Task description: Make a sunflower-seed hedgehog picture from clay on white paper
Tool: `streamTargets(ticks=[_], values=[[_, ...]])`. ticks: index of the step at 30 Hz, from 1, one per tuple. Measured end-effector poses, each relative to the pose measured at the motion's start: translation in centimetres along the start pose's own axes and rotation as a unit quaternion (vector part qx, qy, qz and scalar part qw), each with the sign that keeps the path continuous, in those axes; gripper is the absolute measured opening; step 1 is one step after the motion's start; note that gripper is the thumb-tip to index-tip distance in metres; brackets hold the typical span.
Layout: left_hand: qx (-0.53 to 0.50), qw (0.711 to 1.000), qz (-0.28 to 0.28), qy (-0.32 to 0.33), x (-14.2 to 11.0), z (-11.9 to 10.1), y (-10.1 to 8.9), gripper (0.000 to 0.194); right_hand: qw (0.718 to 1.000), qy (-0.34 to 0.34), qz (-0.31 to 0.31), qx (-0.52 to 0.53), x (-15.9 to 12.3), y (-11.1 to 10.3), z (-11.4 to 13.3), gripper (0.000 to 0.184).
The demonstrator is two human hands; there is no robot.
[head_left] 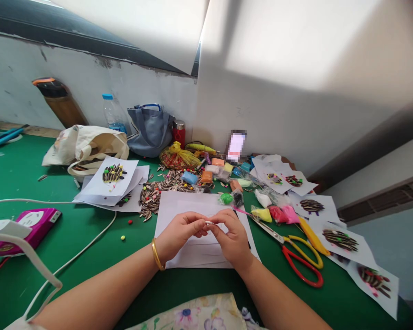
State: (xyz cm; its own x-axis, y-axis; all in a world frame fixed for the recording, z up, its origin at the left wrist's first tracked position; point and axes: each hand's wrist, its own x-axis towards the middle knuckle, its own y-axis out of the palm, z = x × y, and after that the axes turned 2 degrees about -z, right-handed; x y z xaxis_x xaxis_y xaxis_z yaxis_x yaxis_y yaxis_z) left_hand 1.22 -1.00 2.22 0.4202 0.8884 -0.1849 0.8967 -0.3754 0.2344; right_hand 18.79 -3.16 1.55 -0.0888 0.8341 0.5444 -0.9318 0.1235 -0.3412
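Note:
My left hand (186,229), with a gold bangle at the wrist, and my right hand (232,236) meet over a stack of white paper (174,204). Both are closed in a pinch on one small white piece (208,222), too small to tell whether it is clay or a seed. Faint lines show on the sheet under my fingers, partly hidden. Just beyond the paper lies a heap of striped sunflower seeds (151,197). Green clay (226,198) in a clear wrapper touches the paper's far edge.
Scissors (292,250) with red and yellow handles lie at the right, near wrapped clay packs (277,214). Seed pictures on paper (344,239) line the right edge; more paper (129,169) sits left. A white cable (89,247) crosses the green table (99,284). A phone (236,146) leans on the wall.

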Motion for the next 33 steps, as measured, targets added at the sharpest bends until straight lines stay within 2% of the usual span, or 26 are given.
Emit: streamTargets(ticks=[4, 11, 14, 19, 23, 26, 28, 31, 33], values=[[0.041, 0.999, -0.011, 0.018, -0.10, -0.19, 0.20, 0.030, 1.000, 0.005, 0.000, 0.024, -0.01, -0.05, -0.15, 0.007], [0.143, 0.983, -0.043, 0.104, -0.11, 0.00, -0.19, 0.029, 0.998, 0.024, 0.042, 0.032, 0.16, -0.13, 0.02, 0.019], [0.201, 0.968, -0.053, 0.139, -0.09, 0.26, -0.22, 0.029, 0.998, 0.032, 0.043, 0.015, 0.24, 0.03, 0.20, 0.013], [0.280, 0.933, -0.096, 0.206, -0.12, 0.68, -0.24, 0.022, 0.999, 0.037, 0.019, -0.006, 0.27, 0.20, 0.22, 0.015], [0.300, 0.920, -0.082, 0.239, -0.14, 0.68, -0.39, 0.018, 0.999, 0.024, 0.043, -0.020, 0.12, 0.24, -0.07, 0.012], [0.294, 0.920, -0.113, 0.232, -0.05, 0.46, -0.40, 0.016, 0.999, 0.020, 0.044, -0.020, 0.05, 0.24, -0.25, 0.012], [0.267, 0.933, -0.133, 0.202, 0.03, 0.27, -0.32, 0.018, 0.999, 0.025, 0.035, -0.022, 0.05, 0.22, -0.32, 0.015], [0.163, 0.974, -0.104, 0.115, 0.07, -0.01, -0.10, 0.024, 0.999, 0.016, 0.027, -0.040, 0.06, 0.23, -0.31, 0.025], [0.094, 0.991, -0.070, 0.062, 0.01, -0.16, 0.07, 0.026, 0.998, -0.003, 0.033, -0.057, 0.02, 0.28, -0.26, 0.029]])
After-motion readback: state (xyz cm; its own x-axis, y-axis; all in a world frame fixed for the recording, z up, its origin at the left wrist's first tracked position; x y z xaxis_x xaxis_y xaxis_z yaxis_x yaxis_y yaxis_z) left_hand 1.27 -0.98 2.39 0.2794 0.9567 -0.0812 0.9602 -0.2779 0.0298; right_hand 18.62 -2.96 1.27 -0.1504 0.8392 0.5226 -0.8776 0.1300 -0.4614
